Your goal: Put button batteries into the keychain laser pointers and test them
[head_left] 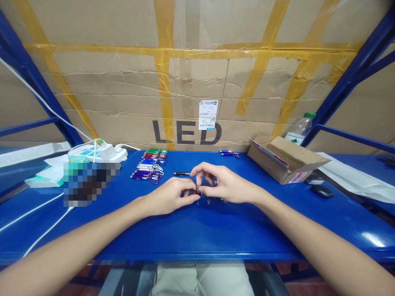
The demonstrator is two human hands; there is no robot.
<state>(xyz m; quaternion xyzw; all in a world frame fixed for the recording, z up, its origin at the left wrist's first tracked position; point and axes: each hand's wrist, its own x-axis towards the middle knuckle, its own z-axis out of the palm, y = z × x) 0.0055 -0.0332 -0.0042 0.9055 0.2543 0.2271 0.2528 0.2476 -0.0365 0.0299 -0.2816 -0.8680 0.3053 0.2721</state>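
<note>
Over the middle of the blue table [185, 234], my left hand [168, 196] and my right hand [226, 185] meet at the fingertips. Both are closed in a pinch around something small and dark, mostly hidden by the fingers. A black pen-like tube [182, 174] lies just behind my left hand. Small round metal pieces [209, 201] rest on the table under my right hand; some are partly covered by it. To the left, several small flashlight-like keychains [151, 162] in green, red, blue, silver and purple lie in a row, with clips attached.
Two blue keychains [228, 153] lie at the back. On the right stand an open cardboard box [286, 160], a bottle [300, 127] and a black mouse [321, 191]. A white power strip [119, 154] with cables and a blurred-out object [89, 185] occupy the left. Large taped cardboard [123, 94] closes off the back.
</note>
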